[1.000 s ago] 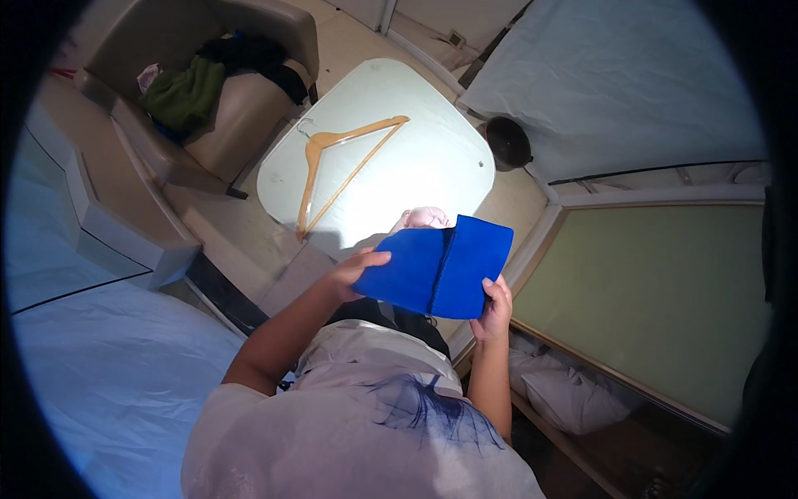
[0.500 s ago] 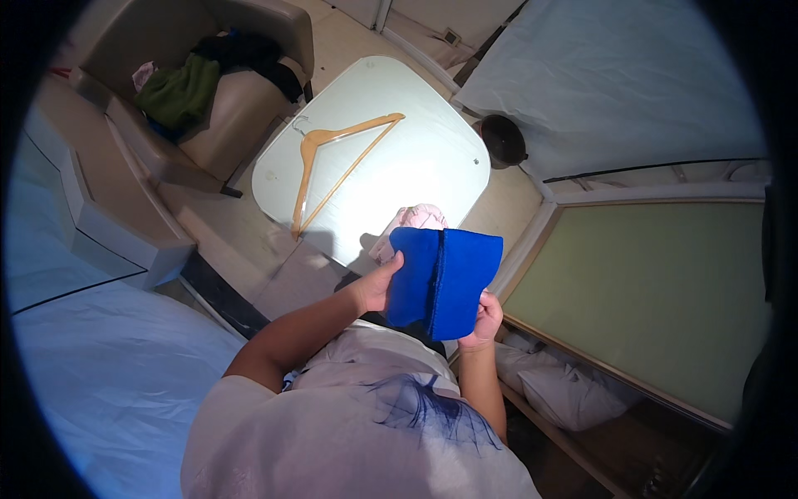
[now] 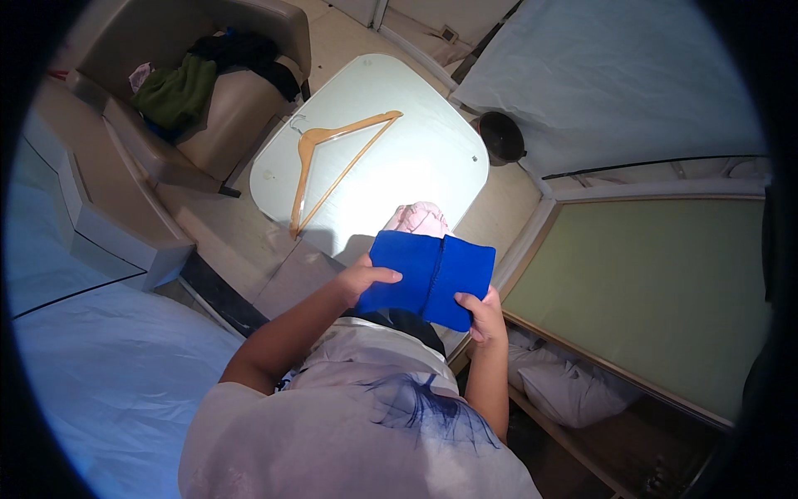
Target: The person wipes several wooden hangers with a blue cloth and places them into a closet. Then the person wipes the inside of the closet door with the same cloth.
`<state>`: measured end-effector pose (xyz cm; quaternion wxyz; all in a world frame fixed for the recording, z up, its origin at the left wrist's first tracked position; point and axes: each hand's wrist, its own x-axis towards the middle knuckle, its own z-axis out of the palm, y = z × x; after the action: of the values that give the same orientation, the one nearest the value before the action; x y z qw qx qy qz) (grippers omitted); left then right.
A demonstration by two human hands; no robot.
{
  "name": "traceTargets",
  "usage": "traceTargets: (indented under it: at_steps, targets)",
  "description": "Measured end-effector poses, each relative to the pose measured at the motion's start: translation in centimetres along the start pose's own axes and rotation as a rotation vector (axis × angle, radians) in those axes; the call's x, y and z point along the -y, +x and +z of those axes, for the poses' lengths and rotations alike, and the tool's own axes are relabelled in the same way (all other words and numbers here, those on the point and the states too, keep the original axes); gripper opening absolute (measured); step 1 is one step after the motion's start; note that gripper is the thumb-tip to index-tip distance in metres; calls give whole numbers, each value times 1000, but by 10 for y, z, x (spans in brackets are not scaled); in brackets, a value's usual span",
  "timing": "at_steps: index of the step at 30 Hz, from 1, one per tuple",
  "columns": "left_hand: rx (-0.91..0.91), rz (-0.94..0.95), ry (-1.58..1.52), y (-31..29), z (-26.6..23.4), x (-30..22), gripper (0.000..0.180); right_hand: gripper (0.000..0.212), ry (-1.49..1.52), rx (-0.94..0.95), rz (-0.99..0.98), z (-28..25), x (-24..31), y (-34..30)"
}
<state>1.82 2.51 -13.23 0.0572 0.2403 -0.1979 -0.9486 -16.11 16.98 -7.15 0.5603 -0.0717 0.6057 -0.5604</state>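
Observation:
A folded blue cloth [image 3: 407, 262] with a seam down its middle is held up flat between my two hands. My left hand [image 3: 362, 279] grips its left edge, thumb lying on top and fingers out of sight underneath. At the right edge my right hand [image 3: 484, 313] pinches it the same way, thumb across the front. Just beyond the cloth a pink bundle of fabric [image 3: 418, 218] lies on the near edge of the white table [image 3: 432, 100], partly hidden. A wooden clothes hanger [image 3: 309, 154] with a metal hook rests on the tabletop, farther left.
A beige armchair [image 3: 249, 104] at the far left bears a green garment [image 3: 179, 93] and dark clothes [image 3: 241, 54]. A dark round bin [image 3: 499, 140] stands right of the table. On the right is a pale green panel [image 3: 640, 291], with white bags [image 3: 573, 387] below it.
The blue cloth has opened out wider to the left and tilted flatter. My left hand has shifted left, and both thumbs now lie over the cloth's top.

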Motion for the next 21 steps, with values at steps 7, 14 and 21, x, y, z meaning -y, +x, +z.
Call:
traceTargets:
  at_steps: [7, 14, 21]
  targets:
    - [-122, 53, 154, 4, 12, 13, 49, 49, -479, -83, -281, 14, -9, 10]
    - [-41, 94, -201, 4, 40, 22, 48, 58, -1006, -62, -418, 63, -15, 1]
    - [-138, 81, -166, 4, 29, 24, 34, 47, -1077, 100, -454, 75, -10, -10]
